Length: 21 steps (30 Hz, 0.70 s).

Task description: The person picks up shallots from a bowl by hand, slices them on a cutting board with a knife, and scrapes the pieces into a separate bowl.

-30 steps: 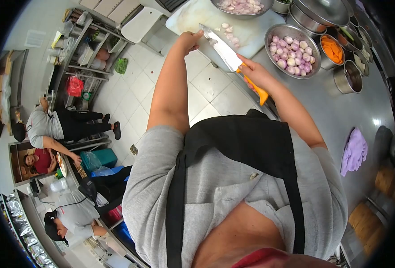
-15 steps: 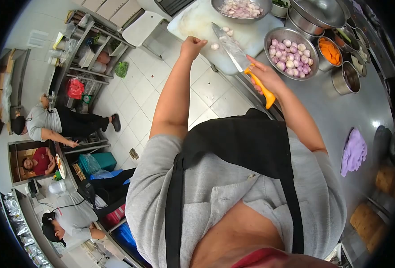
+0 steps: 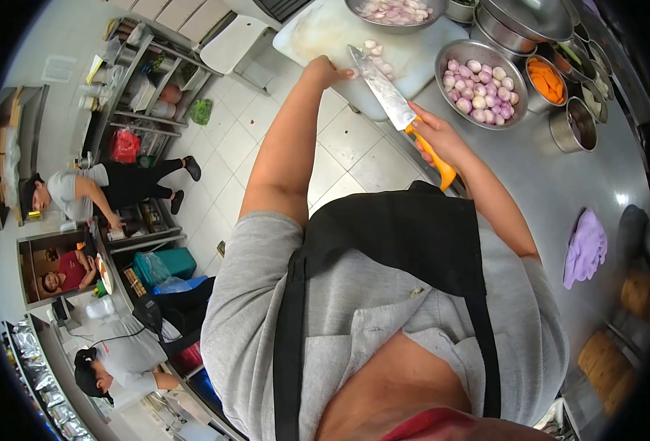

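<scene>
You're working at the steel counter (image 3: pixel 545 173), w/ the white cutting board (image 3: pixel 295 40) sitting at its L end. Steel bowl (image 3: pixel 486 123) of purple-white shallots (image 3: pixel 479 95) is standing just R of the board; a second bowl (image 3: pixel 398 29), w/ sliced pieces (image 3: pixel 392 10), is resting at the board's far side. Purple cloth (image 3: pixel 586 250) is lying on the counter nearer you; the pot (image 3: pixel 547 81) w/ orange veg is standing beside the shallot bowl.

Your R hand (image 3: pixel 440 140) is gripping the knife (image 3: pixel 384 88) by its orange handle, blade slanting over the board, tip pointing away from you; can't tell if the edge is touching the board. Your L hand (image 3: pixel 323 72) is now moving in closer to the blade, fingertips at a small pale bit by the board's near edge. Can't tell if they're pinching it. So L fingers & blade are now working close together, pale cut pieces (image 3: pixel 375 53) lying just past the blade.
</scene>
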Motion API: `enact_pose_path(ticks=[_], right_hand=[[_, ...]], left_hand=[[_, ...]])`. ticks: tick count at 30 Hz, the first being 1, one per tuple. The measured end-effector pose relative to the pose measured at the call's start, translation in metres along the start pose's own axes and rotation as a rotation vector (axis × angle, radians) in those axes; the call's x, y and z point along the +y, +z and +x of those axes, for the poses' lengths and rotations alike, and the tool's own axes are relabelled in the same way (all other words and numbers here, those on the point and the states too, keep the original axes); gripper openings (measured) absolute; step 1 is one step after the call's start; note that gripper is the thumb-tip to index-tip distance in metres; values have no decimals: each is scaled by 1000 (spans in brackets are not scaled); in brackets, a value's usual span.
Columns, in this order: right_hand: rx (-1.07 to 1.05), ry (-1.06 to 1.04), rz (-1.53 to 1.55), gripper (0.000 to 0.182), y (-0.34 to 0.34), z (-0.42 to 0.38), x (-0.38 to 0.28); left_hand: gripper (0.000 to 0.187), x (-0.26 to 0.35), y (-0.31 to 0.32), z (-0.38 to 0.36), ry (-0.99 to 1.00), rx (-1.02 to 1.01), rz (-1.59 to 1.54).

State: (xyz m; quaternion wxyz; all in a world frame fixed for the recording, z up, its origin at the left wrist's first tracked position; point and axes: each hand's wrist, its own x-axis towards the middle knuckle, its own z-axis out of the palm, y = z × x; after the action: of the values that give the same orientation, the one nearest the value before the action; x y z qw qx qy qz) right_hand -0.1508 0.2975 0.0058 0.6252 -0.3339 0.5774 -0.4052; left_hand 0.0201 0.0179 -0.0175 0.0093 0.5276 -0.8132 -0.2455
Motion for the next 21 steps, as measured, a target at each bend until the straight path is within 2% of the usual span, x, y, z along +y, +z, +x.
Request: enact_pose_path(ticks=[5,10,21], right_hand=[[3,12,10,51,1,2,0],[15,-8,-15,50,9,5,-8],[22,7,-84,50,22,27,-13]], left_hand=[[69,9,-6,-7,55,-40,63],[68,13,-8,-6,-19,-105,101],[65,12,-3,-20,-57,-1,48]])
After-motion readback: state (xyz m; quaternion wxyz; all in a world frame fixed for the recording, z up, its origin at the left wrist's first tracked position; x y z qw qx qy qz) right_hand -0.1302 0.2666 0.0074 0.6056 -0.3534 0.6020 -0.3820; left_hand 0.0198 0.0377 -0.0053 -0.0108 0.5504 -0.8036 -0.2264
